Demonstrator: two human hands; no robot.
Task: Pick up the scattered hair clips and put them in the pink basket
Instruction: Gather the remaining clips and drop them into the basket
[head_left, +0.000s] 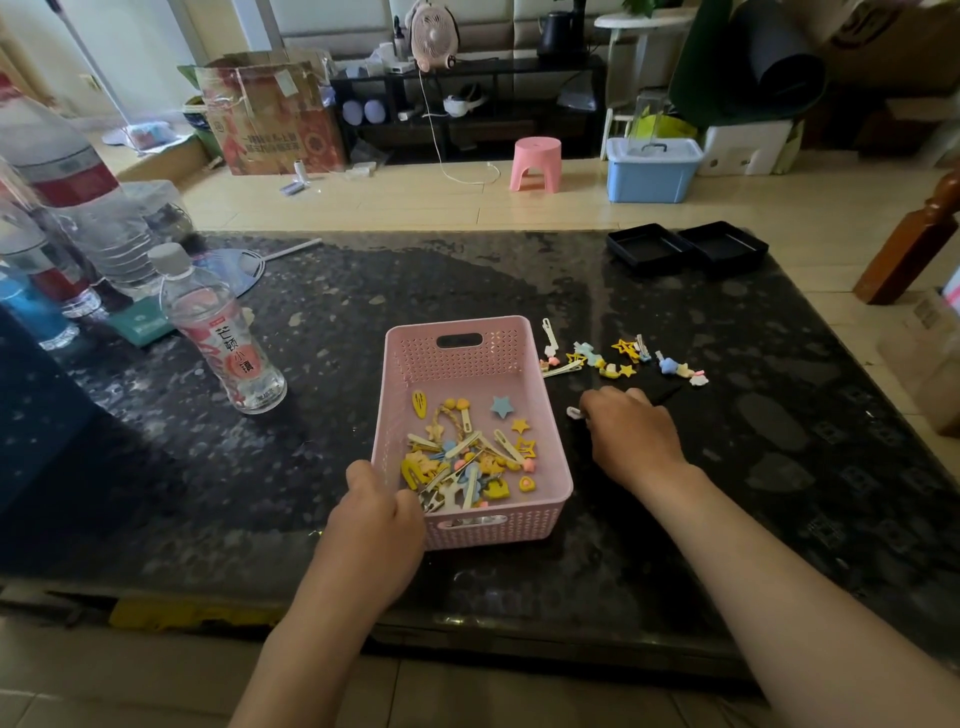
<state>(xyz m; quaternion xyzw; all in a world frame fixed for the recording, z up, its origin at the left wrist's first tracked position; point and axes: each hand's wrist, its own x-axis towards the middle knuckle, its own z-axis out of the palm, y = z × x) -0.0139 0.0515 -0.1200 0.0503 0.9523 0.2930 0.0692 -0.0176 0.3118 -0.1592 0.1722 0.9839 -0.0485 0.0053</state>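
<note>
The pink basket (457, 364) stands on the dark stone table, with several yellow, white and blue hair clips (467, 457) piled in its near half. My left hand (376, 501) grips the basket's near left corner. To the right of the basket, several more scattered hair clips (621, 358) lie in a loose row on the table. My right hand (631, 428) rests just below that row, fingers curled around a white hair clip (573, 413) whose tip sticks out on the left.
A clear drink bottle (223, 343) stands left of the basket, with larger bottles (67, 197) behind it at the table's left edge. Two black trays (685, 249) sit at the far right corner. A blue hand fan (234, 267) lies at the back left.
</note>
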